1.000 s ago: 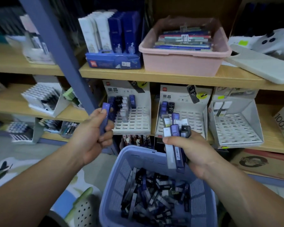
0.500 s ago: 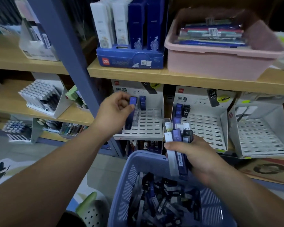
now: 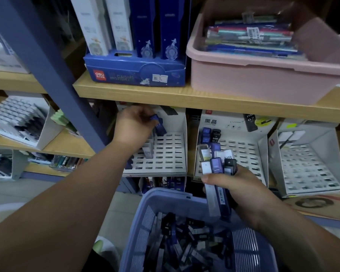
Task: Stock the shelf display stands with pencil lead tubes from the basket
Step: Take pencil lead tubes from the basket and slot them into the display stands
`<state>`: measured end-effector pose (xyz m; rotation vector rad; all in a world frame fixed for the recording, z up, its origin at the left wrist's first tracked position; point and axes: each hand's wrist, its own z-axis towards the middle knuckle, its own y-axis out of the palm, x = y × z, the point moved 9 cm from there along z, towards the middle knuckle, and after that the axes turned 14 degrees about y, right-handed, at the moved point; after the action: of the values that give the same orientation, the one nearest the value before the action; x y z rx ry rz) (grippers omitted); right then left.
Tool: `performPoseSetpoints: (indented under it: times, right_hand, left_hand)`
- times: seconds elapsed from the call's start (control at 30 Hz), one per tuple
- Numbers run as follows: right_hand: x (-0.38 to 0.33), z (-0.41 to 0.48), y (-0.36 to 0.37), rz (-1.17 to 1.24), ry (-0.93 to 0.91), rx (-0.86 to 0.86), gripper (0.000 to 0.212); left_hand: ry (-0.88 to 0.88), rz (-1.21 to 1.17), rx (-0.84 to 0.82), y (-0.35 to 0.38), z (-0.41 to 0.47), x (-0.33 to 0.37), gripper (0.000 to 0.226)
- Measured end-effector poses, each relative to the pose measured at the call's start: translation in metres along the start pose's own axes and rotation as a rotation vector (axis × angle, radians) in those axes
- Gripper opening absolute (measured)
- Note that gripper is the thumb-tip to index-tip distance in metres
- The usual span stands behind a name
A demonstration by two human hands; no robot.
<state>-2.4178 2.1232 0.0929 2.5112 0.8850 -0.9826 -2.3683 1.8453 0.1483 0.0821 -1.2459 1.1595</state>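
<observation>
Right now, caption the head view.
Left hand sets blue lead tube in display stand; right hand grips more tubes over basket.

Light matt wooden shelf (image 3: pixel 165 96). White slotted cardboard display stand (image 3: pixel 165 154). Ribbed lilac plastic basket (image 3: pixel 145 222) holds glossy plastic lead tubes (image 3: pixel 175 242). Smooth pink plastic tub (image 3: pixel 253 81).

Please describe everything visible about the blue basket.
The basket is lavender-blue plastic with slotted walls and a plain rim. It is low, before the shelves, open on top, its near part out of frame. Pencil lead tubes, dark blue, black and clear, lie jumbled inside. The right hand holds a bundle of tubes above its far rim.
</observation>
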Motion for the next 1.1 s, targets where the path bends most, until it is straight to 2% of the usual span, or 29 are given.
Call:
performPoseSetpoints:
  times: [0.3,0.43,0.57,0.77,0.87,0.93,1.03,1.1]
  right_hand:
    - [0.000,-0.002,0.001,-0.018,-0.013,-0.028,0.028]
    - [0.001,-0.003,-0.001,-0.021,-0.012,-0.017,0.030]
    - [0.004,-0.005,-0.002,-0.023,-0.007,-0.014,0.029]
    - [0.004,-0.006,-0.003,-0.015,-0.018,-0.027,0.031]
    - [0.000,-0.007,-0.004,0.006,-0.033,-0.030,0.029]
    - [-0.002,-0.009,-0.004,0.024,-0.049,-0.037,0.027]
    - [-0.005,-0.011,0.000,0.034,-0.077,-0.045,0.028]
    - [-0.006,-0.013,0.003,0.043,-0.102,-0.043,0.030]
  left_hand:
    - [0.073,0.181,-0.198,0.011,0.006,-0.002,0.016]
    - [0.119,0.218,-0.249,0.010,0.007,0.001,0.027]
    - [0.141,0.265,-0.257,0.013,0.004,0.000,0.008]
    - [0.264,0.429,-0.288,0.020,0.004,0.007,0.011]
    - [0.372,0.467,-0.186,0.010,-0.002,0.033,0.009]
    - [0.287,0.319,-0.175,0.009,-0.017,0.048,0.008]
    - [-0.113,-0.148,-0.362,0.035,-0.061,0.054,0.021]
    - [-0.287,-0.361,-0.502,0.051,-0.095,0.062,0.024]
